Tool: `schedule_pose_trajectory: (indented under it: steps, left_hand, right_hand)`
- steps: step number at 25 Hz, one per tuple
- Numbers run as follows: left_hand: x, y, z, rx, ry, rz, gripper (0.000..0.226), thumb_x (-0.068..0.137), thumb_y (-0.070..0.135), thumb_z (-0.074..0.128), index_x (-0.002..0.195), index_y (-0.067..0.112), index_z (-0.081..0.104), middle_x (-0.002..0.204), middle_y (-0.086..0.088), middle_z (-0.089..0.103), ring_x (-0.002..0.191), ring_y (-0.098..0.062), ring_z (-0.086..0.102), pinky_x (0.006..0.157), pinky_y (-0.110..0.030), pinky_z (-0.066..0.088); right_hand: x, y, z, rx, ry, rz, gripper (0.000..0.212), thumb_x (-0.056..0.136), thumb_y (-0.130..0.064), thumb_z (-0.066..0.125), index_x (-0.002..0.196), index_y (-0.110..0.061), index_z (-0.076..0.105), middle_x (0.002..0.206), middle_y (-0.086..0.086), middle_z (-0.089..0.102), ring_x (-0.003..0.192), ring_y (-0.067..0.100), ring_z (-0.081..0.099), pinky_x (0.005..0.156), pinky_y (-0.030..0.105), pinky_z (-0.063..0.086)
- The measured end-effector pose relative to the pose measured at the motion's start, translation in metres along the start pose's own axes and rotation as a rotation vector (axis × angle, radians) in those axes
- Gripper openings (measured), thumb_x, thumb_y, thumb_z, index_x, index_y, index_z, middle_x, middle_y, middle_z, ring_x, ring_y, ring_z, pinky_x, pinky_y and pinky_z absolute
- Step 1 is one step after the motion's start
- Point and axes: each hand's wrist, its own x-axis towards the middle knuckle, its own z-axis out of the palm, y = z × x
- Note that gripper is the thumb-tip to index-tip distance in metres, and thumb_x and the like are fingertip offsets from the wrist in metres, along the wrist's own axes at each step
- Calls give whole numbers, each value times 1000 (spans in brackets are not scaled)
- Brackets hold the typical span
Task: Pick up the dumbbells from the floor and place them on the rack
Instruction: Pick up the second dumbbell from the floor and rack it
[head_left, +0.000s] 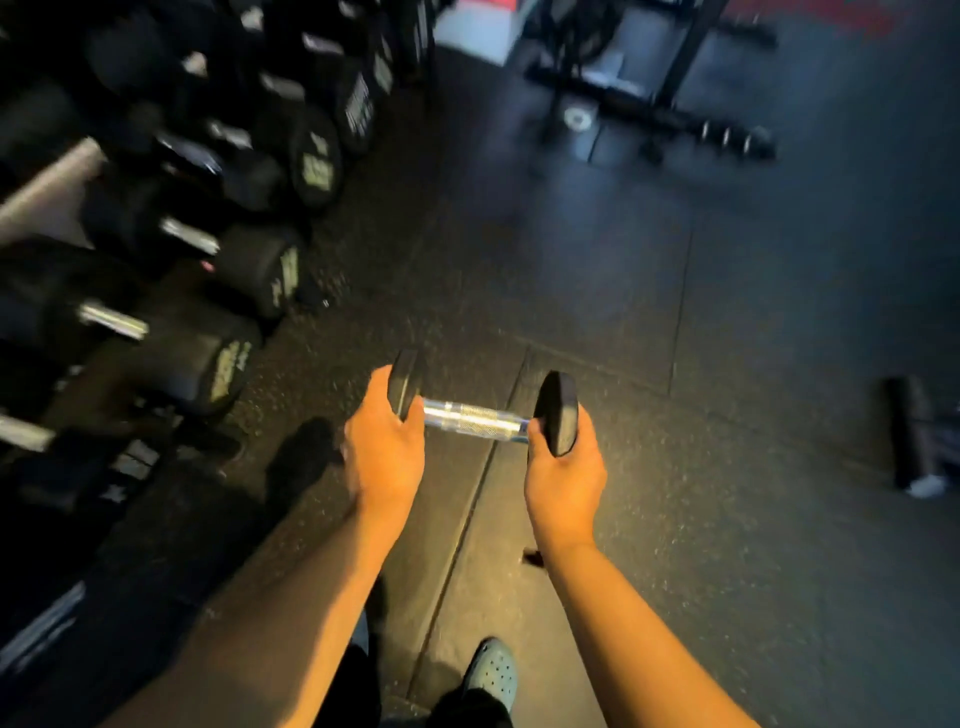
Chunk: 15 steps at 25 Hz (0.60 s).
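The left hand (384, 447) cups the left head of a small dumbbell (483, 410), fingers curled round the black disc from below and the thumb lying along its near face, while the right hand (563, 475) is wrapped the same way on the right head, so each hand is closed on one end of the weight. Between them the knurled chrome handle (475, 415) runs bare, tilted a little so that its right end sits nearer the person. The dumbbell is carried in the air above the dark speckled rubber floor (649, 545), over a seam between two mats, and both forearms reach in from the near edge. Below the arms a grey-blue perforated clog (491, 670) stands on the floor near the bottom of the view. To the left runs the dumbbell rack (47, 179), its tiers loaded with larger black dumbbells whose pale lettered end caps face the aisle (the lettering is too blurred to read); the nearest of these, a big black dumbbell (171, 358), lies just left of the left hand and farther off. At the far right a black dumbbell (917, 441) lies on the floor, well apart from the hands. At the far side stands a black bench frame (654, 98), with a small wheel at its foot.
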Motion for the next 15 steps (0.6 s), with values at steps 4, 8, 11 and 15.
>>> schedule_pose_trajectory:
  steps: [4,8,11,15]
  left_hand:
    - [-25,85,-88,-237,184,-8,41,91,20,68,131,20,59,108,6,67,100,-15,64,84,-25,45]
    - [-44,125,-161,-357,366,-13,47,93,18,66,138,20,54,113,8,60,101,-8,55,86,-25,42]
    - [-52,120,-225,-358,468,40,43,94,22,65,135,21,55,114,2,67,103,-16,63,84,-27,48]
    - [-62,99,-302,-362,590,58,35,94,22,63,129,22,59,109,0,68,101,-18,64,78,-27,46]
  right_hand:
    - [-41,-121,-43,142,15,-142,48,90,-19,73,136,-18,61,118,2,71,108,18,67,98,37,51]
    - [-79,-194,-50,200,-94,-267,46,90,-19,72,135,-24,61,108,-6,70,95,9,65,90,32,53]
    - [-121,-238,-37,251,-213,-360,45,91,-18,71,135,-28,61,100,-12,67,86,1,62,78,23,49]
    - [-176,-273,-1,292,-323,-445,43,91,-15,71,132,-28,63,100,-12,68,85,0,61,73,13,45]
